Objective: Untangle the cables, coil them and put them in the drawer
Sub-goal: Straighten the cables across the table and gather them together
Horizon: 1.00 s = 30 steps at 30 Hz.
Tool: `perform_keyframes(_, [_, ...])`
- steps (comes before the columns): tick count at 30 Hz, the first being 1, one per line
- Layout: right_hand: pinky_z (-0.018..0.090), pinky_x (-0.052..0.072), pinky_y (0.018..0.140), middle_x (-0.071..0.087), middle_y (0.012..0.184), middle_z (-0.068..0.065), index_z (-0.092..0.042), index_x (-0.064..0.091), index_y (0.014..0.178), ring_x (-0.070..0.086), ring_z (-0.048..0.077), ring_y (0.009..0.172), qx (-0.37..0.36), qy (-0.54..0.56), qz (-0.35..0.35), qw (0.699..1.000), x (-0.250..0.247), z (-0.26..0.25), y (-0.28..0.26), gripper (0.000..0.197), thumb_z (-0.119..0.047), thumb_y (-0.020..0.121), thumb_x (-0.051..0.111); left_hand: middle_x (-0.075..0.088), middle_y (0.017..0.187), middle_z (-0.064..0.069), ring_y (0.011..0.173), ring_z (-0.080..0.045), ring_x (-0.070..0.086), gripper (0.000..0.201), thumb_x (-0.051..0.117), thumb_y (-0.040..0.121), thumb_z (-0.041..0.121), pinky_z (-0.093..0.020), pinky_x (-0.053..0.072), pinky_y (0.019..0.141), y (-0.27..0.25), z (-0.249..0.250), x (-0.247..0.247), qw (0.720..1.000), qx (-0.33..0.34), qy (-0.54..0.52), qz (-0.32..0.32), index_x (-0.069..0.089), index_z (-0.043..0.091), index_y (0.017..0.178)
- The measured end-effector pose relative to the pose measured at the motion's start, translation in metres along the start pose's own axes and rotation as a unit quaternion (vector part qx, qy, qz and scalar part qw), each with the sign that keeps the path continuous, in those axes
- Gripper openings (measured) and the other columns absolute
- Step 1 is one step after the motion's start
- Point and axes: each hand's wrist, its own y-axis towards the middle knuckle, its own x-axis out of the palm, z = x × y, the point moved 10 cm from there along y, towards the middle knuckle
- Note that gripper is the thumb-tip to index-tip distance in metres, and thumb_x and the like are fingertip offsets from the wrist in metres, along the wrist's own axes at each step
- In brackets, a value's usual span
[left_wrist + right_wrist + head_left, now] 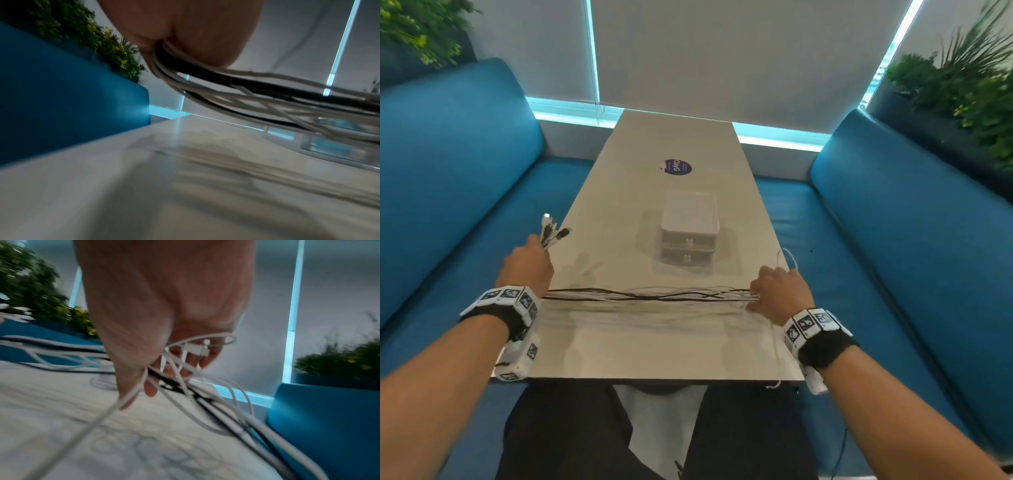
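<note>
The cables (647, 294) hang stretched across the table's (654, 356) near end between my fists. I should keep light tension and slide my right hand (779, 296) along to comb out crossings. My left hand (527, 263) clamps the plug ends at the left edge, knuckles up.

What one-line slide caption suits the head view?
Both hands, left hand and right hand, hold a cable bundle stretched above the table, near closed drawers.
</note>
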Motion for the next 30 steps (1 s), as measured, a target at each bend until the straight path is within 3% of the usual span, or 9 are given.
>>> perform_keyframes(4, [0.035, 0.039, 0.101, 0.056, 0.128, -0.007, -0.034, 0.048, 0.139, 0.049, 0.018, 0.119, -0.054, 0.200, -0.093, 0.974, 0.025, -0.041, 0.000, 0.075, -0.049, 0.073, 0.079, 0.059, 0.091, -0.037, 0.086, -0.054, 0.058, 0.009, 0.044, 0.094, 0.004, -0.049, 0.041, 0.068, 0.010, -0.017, -0.028, 0.999, 0.011, 0.036, 0.039, 0.036, 0.008, 0.092])
perform_keyframes(7, [0.028, 0.038, 0.103, 0.047, 0.136, -0.006, -0.027, 0.045, 0.137, 0.050, 0.017, 0.123, -0.015, 0.323, -0.117, 0.939, 0.052, -0.040, 0.000, 0.084, -0.043, 0.066, 0.086, 0.059, 0.089, -0.034, 0.082, -0.051, 0.058, 0.006, 0.042, 0.096, 0.007, -0.047, 0.040, 0.066, 0.005, -0.006, -0.029, 0.999, 0.028, 0.026, 0.027, 0.037, 0.008, 0.092])
perform_keyframes(12, [0.039, 0.033, 0.104, 0.043, 0.131, -0.005, -0.032, 0.057, 0.124, 0.040, 0.022, 0.121, -0.028, 0.141, 0.025, 0.989, 0.024, -0.027, 0.004, 0.058, -0.054, 0.074, 0.075, 0.059, 0.088, -0.028, 0.079, -0.044, 0.054, 0.012, 0.041, 0.100, 0.019, -0.042, 0.040, 0.063, -0.013, 0.034, 0.003, 0.997, 0.071, 0.005, -0.030, 0.045, 0.007, 0.098])
perform_keyframes(15, [0.039, 0.043, 0.094, 0.057, 0.120, -0.004, -0.031, 0.047, 0.128, 0.053, 0.022, 0.109, 0.003, 0.167, -0.005, 0.986, 0.033, -0.018, 0.000, 0.059, -0.051, 0.078, 0.072, 0.056, 0.076, -0.016, 0.071, -0.037, 0.053, 0.013, 0.047, 0.097, 0.022, -0.037, 0.038, 0.061, -0.029, 0.070, 0.015, 0.989, 0.132, -0.029, -0.053, 0.049, 0.013, 0.089])
perform_keyframes(18, [0.034, 0.047, 0.077, 0.060, 0.098, -0.006, -0.028, 0.048, 0.099, 0.055, 0.018, 0.088, 0.020, 0.213, -0.035, 0.976, 0.042, -0.019, -0.003, 0.035, -0.045, 0.080, 0.073, 0.061, 0.075, -0.004, 0.074, -0.033, 0.060, 0.015, 0.054, 0.094, 0.032, -0.034, 0.042, 0.060, -0.053, 0.116, 0.034, 0.968, 0.209, -0.056, -0.130, 0.053, 0.022, 0.083])
perform_keyframes(20, [0.033, 0.044, 0.074, 0.056, 0.095, -0.007, -0.027, 0.049, 0.090, 0.051, 0.018, 0.086, 0.007, 0.202, -0.029, 0.979, 0.040, -0.025, -0.002, 0.030, -0.046, 0.082, 0.071, 0.067, 0.089, -0.001, 0.082, -0.026, 0.063, 0.022, 0.060, 0.089, 0.048, -0.034, 0.049, 0.068, -0.071, 0.146, 0.052, 0.950, 0.248, -0.048, -0.185, 0.058, 0.028, 0.097])
perform_keyframes(22, [0.033, 0.045, 0.075, 0.054, 0.096, -0.007, -0.027, 0.049, 0.090, 0.051, 0.017, 0.086, 0.001, 0.198, -0.029, 0.980, 0.041, -0.028, -0.002, 0.029, -0.046, 0.083, 0.069, 0.067, 0.109, -0.001, 0.096, -0.023, 0.062, 0.052, 0.064, 0.079, 0.064, -0.036, 0.051, 0.083, -0.086, 0.162, 0.072, 0.933, 0.266, -0.017, -0.244, 0.055, 0.032, 0.120])
perform_keyframes(26, [0.033, 0.047, 0.080, 0.054, 0.103, -0.004, -0.026, 0.055, 0.099, 0.056, 0.020, 0.092, 0.020, 0.176, -0.031, 0.984, 0.044, -0.017, -0.003, 0.028, -0.046, 0.085, 0.068, 0.058, 0.128, -0.010, 0.113, -0.029, 0.058, 0.087, 0.071, 0.075, 0.065, -0.037, 0.047, 0.093, -0.076, 0.139, 0.079, 0.939, 0.222, 0.032, -0.262, 0.035, 0.025, 0.144])
perform_keyframes(30, [0.035, 0.048, 0.086, 0.057, 0.112, -0.002, -0.025, 0.060, 0.112, 0.059, 0.025, 0.103, 0.080, 0.146, -0.033, 0.985, 0.049, 0.011, -0.008, 0.024, -0.036, 0.090, 0.059, 0.060, 0.127, -0.011, 0.110, -0.029, 0.058, 0.063, 0.064, 0.084, 0.056, -0.034, 0.047, 0.085, -0.048, 0.072, 0.061, 0.953, 0.169, 0.075, -0.240, 0.050, 0.020, 0.134])
